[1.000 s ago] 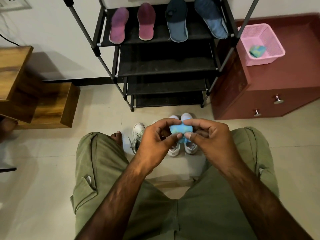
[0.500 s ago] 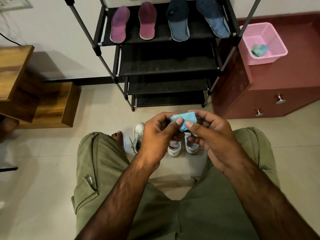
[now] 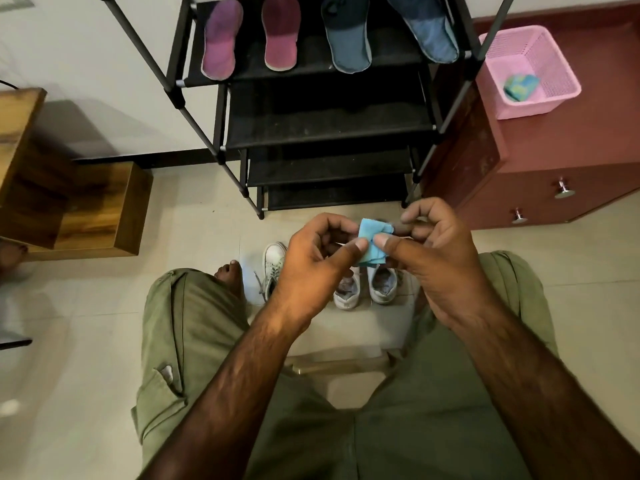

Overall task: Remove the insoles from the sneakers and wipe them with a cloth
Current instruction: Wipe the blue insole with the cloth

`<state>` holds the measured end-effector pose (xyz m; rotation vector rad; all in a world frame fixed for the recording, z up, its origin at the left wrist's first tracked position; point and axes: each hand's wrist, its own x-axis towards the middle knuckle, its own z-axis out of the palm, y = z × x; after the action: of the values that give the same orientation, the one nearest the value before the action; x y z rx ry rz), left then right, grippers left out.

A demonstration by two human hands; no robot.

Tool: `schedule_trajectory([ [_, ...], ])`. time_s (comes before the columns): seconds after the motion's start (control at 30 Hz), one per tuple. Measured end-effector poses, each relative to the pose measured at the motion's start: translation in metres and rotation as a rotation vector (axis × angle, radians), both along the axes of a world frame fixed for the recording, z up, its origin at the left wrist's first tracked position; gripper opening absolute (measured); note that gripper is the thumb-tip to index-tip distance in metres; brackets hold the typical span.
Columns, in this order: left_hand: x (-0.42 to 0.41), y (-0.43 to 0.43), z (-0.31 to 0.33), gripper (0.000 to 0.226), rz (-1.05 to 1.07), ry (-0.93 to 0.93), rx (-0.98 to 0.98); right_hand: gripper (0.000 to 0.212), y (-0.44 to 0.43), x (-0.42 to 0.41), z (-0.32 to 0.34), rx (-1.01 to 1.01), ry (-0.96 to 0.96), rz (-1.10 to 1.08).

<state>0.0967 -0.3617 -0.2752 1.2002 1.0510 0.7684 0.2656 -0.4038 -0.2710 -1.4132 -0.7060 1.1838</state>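
Observation:
A small folded blue cloth [image 3: 373, 242] is pinched between my left hand [image 3: 317, 268] and my right hand [image 3: 440, 258], held above the floor in front of my knees. Below the hands stand white sneakers [image 3: 382, 284] on the tiles, with another white sneaker [image 3: 273, 263] to their left. Two pink insoles [image 3: 221, 43] and two blue-grey insoles [image 3: 348, 36] lie side by side on the top shelf of the black shoe rack [image 3: 329, 123].
A pink basket [image 3: 547, 102] holding another cloth [image 3: 519, 86] sits on a maroon cabinet [image 3: 571, 161] at the right. Wooden furniture [image 3: 97, 209] stands at the left. My bare foot [image 3: 230, 275] rests by the left sneaker.
Both hands have risen slightly with the cloth. The cloth, bunched a second ago, is now partly unfolded between my thumbs and fingers.

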Motion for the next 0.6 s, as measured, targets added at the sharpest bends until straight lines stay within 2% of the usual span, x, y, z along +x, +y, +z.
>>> schedule_trajectory([
  [0.17,0.003,0.002,-0.004,0.014,-0.05,0.004,0.086,0.011,0.0,0.003,-0.007,0.048,-0.093,0.019],
  [0.33,0.004,0.003,-0.004,0.039,-0.068,0.044,0.061,0.032,-0.003,0.002,-0.003,0.044,-0.019,0.112],
  [0.4,0.005,0.003,-0.003,0.037,-0.043,0.053,0.062,0.036,-0.005,0.002,-0.003,0.038,-0.041,0.136],
  [0.6,0.007,0.011,0.0,0.019,-0.044,0.202,0.181,0.024,-0.001,0.011,-0.003,0.041,-0.247,0.146],
])
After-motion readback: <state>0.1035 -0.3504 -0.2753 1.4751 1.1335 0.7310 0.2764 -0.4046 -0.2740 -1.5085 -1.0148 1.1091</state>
